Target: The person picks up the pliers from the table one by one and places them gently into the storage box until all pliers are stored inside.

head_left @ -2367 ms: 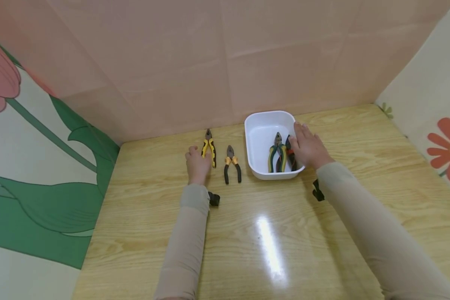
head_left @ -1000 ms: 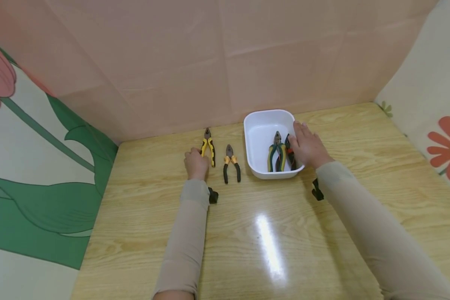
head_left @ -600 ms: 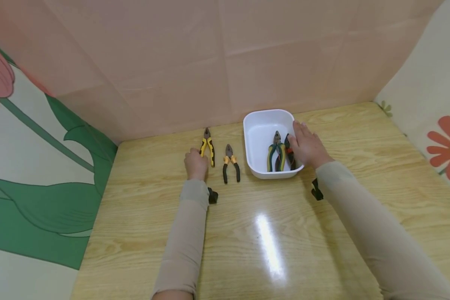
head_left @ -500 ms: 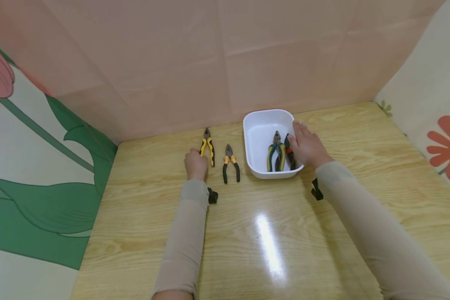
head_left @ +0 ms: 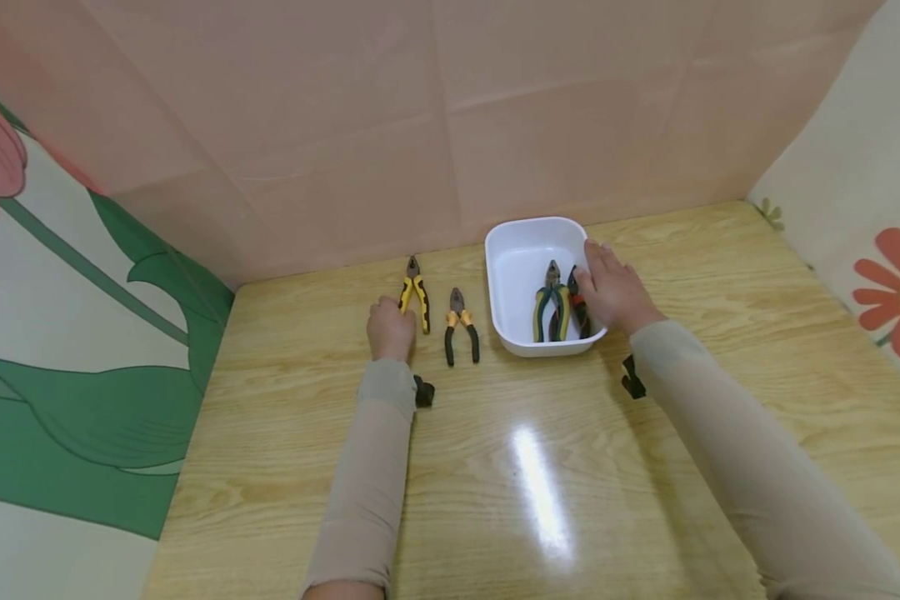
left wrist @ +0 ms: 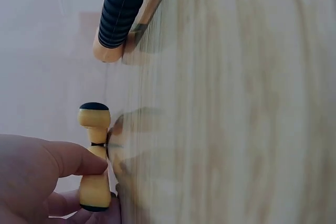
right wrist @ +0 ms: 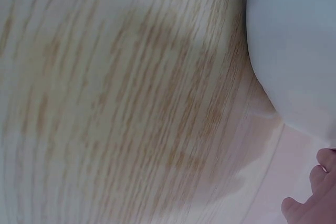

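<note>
In the head view, my left hand [head_left: 391, 328] is at the left handle of the yellow-and-black pliers [head_left: 422, 302], which lie on the table. The left wrist view shows the thumb and fingers pinching that yellow handle [left wrist: 95, 190]. To their right lie combination pliers [head_left: 462, 321] with orange-and-black handles. My right hand [head_left: 617, 292] rests on the right rim of a white plastic tub [head_left: 513, 275], fingers fairly straight, thumb over the inner edge. In the tub are pliers with green-and-yellow handles [head_left: 562, 312] and dark pliers with red on the handles [head_left: 579, 312], partly hidden by my hand.
The wood-grain table [head_left: 480, 467] carries a bright light reflection near its middle. A pinkish cloth [head_left: 330, 150] hangs along the back edge. Flower-patterned panels stand at the left [head_left: 67, 408] and right [head_left: 832, 167]. Black straps sit at both wrists.
Since the earliest frame my left hand has shifted slightly left and its fingers have drawn in at the yellow pliers' handle. The pliers and right hand stay put; the view has drifted slightly.
</note>
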Tool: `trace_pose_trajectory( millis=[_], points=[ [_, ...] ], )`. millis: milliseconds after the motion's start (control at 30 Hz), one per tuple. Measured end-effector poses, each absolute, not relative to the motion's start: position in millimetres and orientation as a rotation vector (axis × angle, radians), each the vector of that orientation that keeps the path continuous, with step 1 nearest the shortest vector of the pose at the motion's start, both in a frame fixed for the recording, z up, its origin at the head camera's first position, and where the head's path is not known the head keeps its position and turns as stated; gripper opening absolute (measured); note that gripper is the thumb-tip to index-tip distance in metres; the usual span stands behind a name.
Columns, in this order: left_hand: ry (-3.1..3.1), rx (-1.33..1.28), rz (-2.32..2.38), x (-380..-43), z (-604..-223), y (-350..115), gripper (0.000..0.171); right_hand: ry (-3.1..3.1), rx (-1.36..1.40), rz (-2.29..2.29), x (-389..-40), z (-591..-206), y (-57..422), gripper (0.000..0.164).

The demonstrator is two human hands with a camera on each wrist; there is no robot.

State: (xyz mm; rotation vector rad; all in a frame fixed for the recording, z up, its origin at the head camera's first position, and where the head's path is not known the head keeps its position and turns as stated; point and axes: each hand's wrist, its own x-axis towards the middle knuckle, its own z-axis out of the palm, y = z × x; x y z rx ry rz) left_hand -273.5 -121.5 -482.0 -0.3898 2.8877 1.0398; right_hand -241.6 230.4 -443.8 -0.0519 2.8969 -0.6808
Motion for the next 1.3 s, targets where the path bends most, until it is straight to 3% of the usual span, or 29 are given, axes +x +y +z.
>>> trace_pose_trajectory(
  millis=[267,667,933,1300],
  points=[
    [2.899,-0.375,1.076,-270.6,-481.3,-121.1,0.026,2.901,-0.06,-0.688,-240.2,-443.1,230.3,0.069],
    [2.67,-0.381,1.511,-269.7,-482.3,-134.5,0.019,2.904,-0.066,-0.693,-238.9,-442.5,229.2,0.069],
    [2.049,-0.364,2.023,-272.0,-482.6,-142.7,0.032,2.9,-0.056,-0.688,-240.0,-442.7,227.8,0.069],
    [1.91,-0.386,2.065,-270.9,-488.3,-150.1,0.032,2.908,-0.058,-0.696,-239.4,-444.8,228.2,0.069]
  ],
)
